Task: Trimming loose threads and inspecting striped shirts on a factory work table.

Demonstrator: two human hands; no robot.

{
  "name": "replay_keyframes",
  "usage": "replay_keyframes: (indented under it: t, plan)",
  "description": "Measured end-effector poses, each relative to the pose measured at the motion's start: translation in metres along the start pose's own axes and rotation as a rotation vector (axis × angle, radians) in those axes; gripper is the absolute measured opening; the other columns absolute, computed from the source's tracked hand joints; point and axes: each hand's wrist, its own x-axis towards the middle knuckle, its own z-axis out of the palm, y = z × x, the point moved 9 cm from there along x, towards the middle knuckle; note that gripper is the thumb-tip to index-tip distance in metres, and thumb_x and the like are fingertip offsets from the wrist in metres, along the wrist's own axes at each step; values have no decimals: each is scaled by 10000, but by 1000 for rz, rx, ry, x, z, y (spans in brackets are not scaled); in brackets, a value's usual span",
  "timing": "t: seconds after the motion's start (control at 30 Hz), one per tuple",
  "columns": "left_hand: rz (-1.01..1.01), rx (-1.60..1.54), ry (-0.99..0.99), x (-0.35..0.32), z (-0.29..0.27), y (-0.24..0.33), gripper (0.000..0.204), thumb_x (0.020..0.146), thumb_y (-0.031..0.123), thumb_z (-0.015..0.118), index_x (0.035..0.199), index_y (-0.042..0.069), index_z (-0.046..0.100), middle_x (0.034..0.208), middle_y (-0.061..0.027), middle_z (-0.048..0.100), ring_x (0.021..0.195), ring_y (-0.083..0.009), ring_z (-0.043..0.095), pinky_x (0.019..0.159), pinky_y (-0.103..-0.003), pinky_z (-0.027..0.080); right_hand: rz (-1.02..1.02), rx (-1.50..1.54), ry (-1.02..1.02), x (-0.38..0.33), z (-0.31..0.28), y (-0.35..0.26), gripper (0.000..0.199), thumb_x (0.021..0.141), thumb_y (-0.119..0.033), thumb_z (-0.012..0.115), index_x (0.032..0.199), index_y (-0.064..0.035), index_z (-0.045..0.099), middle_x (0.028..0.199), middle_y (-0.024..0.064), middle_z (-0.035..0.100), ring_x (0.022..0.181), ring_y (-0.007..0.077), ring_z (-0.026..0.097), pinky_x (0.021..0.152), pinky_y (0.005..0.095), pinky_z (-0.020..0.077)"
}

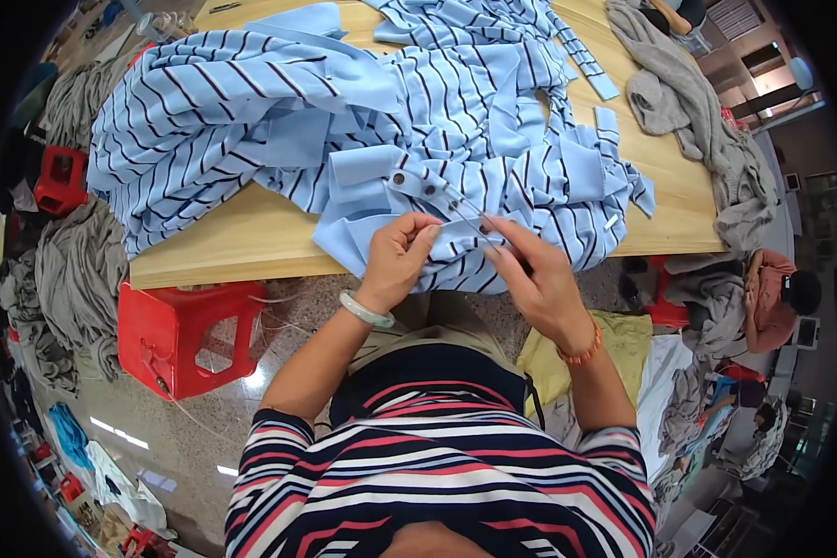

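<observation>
A light blue knit garment (521, 181) with dark stripes lies bunched at the table's near edge. Dark round buttons (429, 190) run along its band. My left hand (400, 251), a pale bangle at its wrist, pinches the band between thumb and fingers. Just to the right, my right hand (535, 274), wearing an orange beaded bracelet, has thumb and forefinger closed on the same band by a button. A thin dark line slants across the band to the right fingertips; whether it is a thread or a tool I cannot tell.
More blue striped knitwear (251, 102) covers the wooden table (205, 251). Grey knits (679, 102) drape over its right edge. A red plastic stool (158, 325) stands below left, with a cord across it. Yellow cloth (614, 353) lies at right. Another person (772, 298) sits farther right.
</observation>
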Motion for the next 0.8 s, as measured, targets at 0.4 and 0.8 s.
replay_keyframes:
  t: [0.4, 0.8]
  plan:
    - [200, 212, 163, -14, 6, 13, 85, 956, 83, 601, 1000, 12, 616, 766, 71, 548, 649, 9, 427, 575, -156, 337, -115, -392, 209, -32, 12, 23, 206, 902, -165, 614, 1082, -68, 639, 770, 140, 658, 625, 336, 630, 547, 402, 479]
    - [682, 699, 263, -34, 20, 48, 135, 844, -7, 640, 972, 38, 639, 726, -103, 622, 546, -243, 566, 516, -314, 443, -195, -522, 272, -23, 34, 12, 210, 938, -191, 578, 1090, -52, 619, 643, 107, 562, 543, 268, 598, 489, 374, 459]
